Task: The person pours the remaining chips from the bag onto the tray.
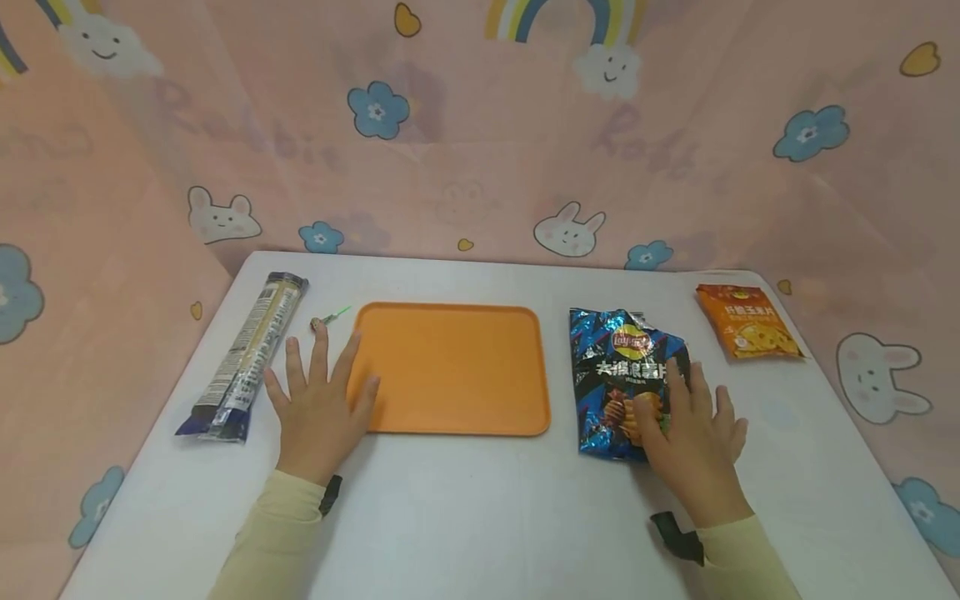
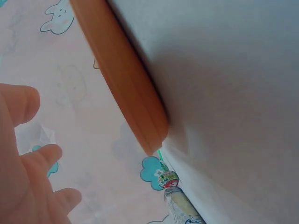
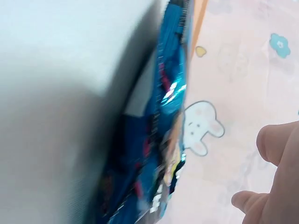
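Note:
My left hand [image 1: 321, 417], fingers spread, is over the left edge of an orange tray [image 1: 450, 367]. In the left wrist view, its fingers [image 2: 46, 156] show apart from the tray's side [image 2: 124, 74]. My right hand [image 1: 693, 442] hovers at the right side of a blue Lay's chip bag [image 1: 611, 367], overlapping it in the head view. The right wrist view shows the thumb and a finger [image 3: 252, 200] spread, with a gap to the bag [image 3: 170, 84]. Neither hand grips anything. Beyond the left fingertips lies a small lollipop with a green stick [image 1: 324, 320].
A long silver-and-navy snack package [image 1: 247, 358] lies slanted on the left of the white table [image 1: 465, 517]. At the back right is a small orange snack bag [image 1: 750, 323]. Behind the table hangs a pink patterned cloth [image 1: 465, 150].

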A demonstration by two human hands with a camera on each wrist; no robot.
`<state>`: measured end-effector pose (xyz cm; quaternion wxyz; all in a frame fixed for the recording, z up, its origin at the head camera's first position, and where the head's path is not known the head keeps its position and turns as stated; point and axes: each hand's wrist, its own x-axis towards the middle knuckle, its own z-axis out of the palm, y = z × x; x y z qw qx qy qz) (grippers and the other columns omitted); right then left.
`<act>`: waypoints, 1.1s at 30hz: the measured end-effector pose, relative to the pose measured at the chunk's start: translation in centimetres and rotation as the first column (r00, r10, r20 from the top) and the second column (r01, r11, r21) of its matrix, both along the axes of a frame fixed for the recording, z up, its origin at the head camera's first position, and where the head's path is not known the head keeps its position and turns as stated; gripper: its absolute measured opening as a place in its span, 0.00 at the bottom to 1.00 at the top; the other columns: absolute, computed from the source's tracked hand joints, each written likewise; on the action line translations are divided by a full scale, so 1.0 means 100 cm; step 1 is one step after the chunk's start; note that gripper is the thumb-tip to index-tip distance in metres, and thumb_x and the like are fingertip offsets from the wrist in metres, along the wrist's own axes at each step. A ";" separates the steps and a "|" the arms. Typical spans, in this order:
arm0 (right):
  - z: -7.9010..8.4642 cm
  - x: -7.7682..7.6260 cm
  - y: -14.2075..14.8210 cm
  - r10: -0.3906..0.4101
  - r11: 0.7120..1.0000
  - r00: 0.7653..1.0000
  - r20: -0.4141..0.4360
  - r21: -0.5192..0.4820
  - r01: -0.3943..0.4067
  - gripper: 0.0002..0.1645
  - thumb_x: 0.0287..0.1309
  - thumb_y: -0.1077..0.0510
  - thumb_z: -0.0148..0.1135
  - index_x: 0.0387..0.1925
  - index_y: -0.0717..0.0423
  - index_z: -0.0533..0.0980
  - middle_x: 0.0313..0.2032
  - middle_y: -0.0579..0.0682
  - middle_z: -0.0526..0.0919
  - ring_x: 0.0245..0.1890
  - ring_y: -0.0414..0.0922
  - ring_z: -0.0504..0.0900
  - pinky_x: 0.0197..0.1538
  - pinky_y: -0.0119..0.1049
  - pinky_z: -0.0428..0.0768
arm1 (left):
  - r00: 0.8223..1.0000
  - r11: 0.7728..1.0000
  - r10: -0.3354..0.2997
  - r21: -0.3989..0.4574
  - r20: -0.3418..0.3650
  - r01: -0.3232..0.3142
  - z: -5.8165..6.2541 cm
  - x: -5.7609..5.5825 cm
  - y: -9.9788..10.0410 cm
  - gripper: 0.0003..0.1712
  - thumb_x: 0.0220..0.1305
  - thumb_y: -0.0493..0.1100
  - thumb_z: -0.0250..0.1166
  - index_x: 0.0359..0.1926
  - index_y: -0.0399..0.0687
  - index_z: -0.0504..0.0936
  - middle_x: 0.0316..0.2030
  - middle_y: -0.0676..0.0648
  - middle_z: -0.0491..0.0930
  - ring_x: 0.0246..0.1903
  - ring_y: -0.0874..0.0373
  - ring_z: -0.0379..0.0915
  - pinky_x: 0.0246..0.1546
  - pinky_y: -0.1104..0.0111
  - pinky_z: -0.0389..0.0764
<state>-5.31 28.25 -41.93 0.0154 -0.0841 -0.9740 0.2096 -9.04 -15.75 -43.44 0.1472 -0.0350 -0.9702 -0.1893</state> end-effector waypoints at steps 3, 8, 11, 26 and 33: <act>-0.004 0.003 0.005 -0.020 1.000 0.999 0.043 0.004 0.020 0.51 0.80 0.32 0.40 0.85 0.59 0.41 0.81 0.74 0.36 0.75 0.83 0.34 0.64 0.87 0.31 | 0.998 0.999 -0.008 0.032 0.057 0.006 -0.001 0.003 -0.003 0.39 0.76 0.58 0.59 0.82 0.52 0.64 0.82 0.32 0.49 0.79 0.24 0.34 0.68 0.22 0.34; -0.009 0.010 0.010 -0.039 0.999 0.996 0.082 0.009 0.039 0.52 0.80 0.32 0.41 0.84 0.61 0.41 0.80 0.77 0.38 0.74 0.84 0.37 0.65 0.87 0.35 | 0.978 0.997 -0.019 0.073 0.206 0.004 0.000 0.006 -0.007 0.39 0.78 0.57 0.58 0.83 0.51 0.62 0.82 0.30 0.47 0.79 0.23 0.32 0.68 0.22 0.33; -0.014 0.014 0.013 -0.036 0.999 0.996 0.085 0.012 0.035 0.52 0.81 0.32 0.42 0.84 0.63 0.42 0.79 0.79 0.40 0.73 0.85 0.40 0.64 0.87 0.39 | 0.950 0.996 -0.023 0.093 0.312 -0.006 0.000 0.008 -0.009 0.40 0.78 0.56 0.58 0.84 0.50 0.59 0.83 0.30 0.43 0.79 0.23 0.28 0.69 0.23 0.30; -0.024 0.017 0.018 -0.105 0.994 0.958 0.266 0.034 0.099 0.54 0.79 0.28 0.39 0.84 0.61 0.40 0.74 0.86 0.40 0.72 0.85 0.42 0.67 0.81 0.46 | 0.874 0.991 -0.055 0.137 0.482 -0.013 -0.007 0.008 -0.014 0.36 0.79 0.52 0.57 0.82 0.49 0.62 0.81 0.27 0.47 0.78 0.22 0.23 0.70 0.25 0.26; -0.024 0.015 0.016 -0.143 0.990 0.934 0.327 0.059 0.131 0.53 0.78 0.30 0.44 0.83 0.63 0.47 0.74 0.86 0.40 0.71 0.85 0.42 0.70 0.79 0.45 | 0.871 0.991 -0.100 0.130 0.481 0.042 -0.007 0.009 -0.012 0.32 0.81 0.51 0.56 0.79 0.45 0.68 0.80 0.28 0.50 0.78 0.21 0.32 0.71 0.25 0.36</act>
